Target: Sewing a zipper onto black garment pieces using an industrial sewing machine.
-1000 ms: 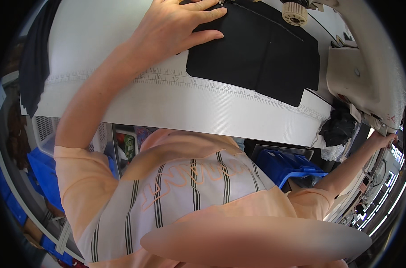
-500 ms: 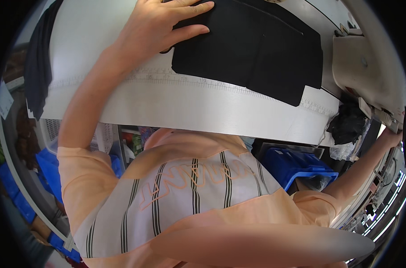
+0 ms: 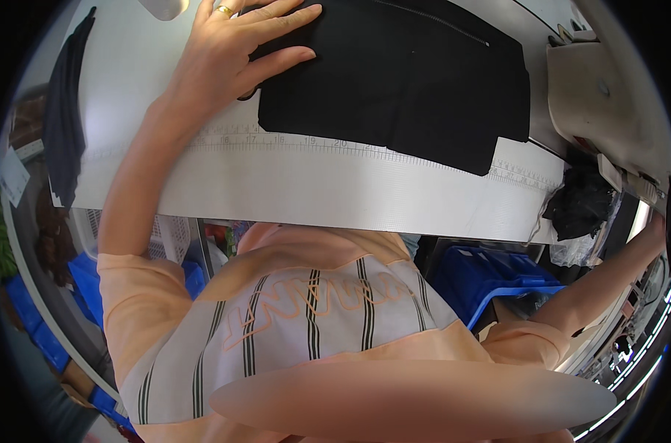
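A black fabric piece (image 3: 446, 96) with a zipper line along its upper part lies on a white worktop (image 3: 335, 188) with a printed ruler strip. My left hand (image 3: 243, 37), a ring on one finger, rests open with fingers spread on the fabric's upper left. My right arm reaches past the beige sewing machine (image 3: 594, 103) at the right; my right hand (image 3: 654, 223) is by the machine's front end at the rim of the picture, its fingers mostly hidden.
Dark fabric (image 3: 64, 118) hangs at the worktop's left. A black bundle (image 3: 575, 199) with clear plastic sits at the right edge. Below the worktop are a white plastic basket (image 3: 169, 232) and blue bins (image 3: 483, 273). Shelving and bright strip lights show at the far right.
My left hand and the fabric have shifted leftward in the picture, and the sewing machine's upper parts have mostly left the top of the view. My right hand remains at the far right.
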`<state>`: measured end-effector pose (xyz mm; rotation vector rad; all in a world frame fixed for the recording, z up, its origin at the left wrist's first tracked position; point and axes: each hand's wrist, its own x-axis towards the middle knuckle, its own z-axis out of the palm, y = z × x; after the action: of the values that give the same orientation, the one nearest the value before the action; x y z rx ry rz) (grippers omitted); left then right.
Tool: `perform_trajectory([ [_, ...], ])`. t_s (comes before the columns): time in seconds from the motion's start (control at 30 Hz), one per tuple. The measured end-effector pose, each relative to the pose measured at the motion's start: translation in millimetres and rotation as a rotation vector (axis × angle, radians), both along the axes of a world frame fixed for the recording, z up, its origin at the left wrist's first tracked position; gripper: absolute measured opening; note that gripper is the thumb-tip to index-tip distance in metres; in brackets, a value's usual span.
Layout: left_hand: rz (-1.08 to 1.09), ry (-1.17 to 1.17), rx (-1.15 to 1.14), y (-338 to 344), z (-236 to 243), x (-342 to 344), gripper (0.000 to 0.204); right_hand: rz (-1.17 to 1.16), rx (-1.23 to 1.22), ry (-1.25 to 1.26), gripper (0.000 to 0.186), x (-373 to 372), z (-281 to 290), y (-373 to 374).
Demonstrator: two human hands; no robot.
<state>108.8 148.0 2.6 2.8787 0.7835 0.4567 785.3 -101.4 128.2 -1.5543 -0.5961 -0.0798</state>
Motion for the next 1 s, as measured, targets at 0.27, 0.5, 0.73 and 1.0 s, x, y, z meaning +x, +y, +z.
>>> perform_trajectory([
  [0.27,0.005,-0.017,0.022,-2,1,-1,0.045,0.034,0.122,-0.003,0.049,-29,-16,16],
  [0.5,-0.026,-0.057,0.014,1,0,-2,0.047,0.070,0.161,0.007,0.045,-41,-23,19],
  [0.73,-0.020,-0.124,0.058,-2,3,1,0.044,-0.039,-0.209,0.159,0.042,10,38,12],
  [1.0,-0.030,-0.094,0.126,4,-11,-5,0.042,0.140,0.321,0.157,0.050,-36,-31,11],
])
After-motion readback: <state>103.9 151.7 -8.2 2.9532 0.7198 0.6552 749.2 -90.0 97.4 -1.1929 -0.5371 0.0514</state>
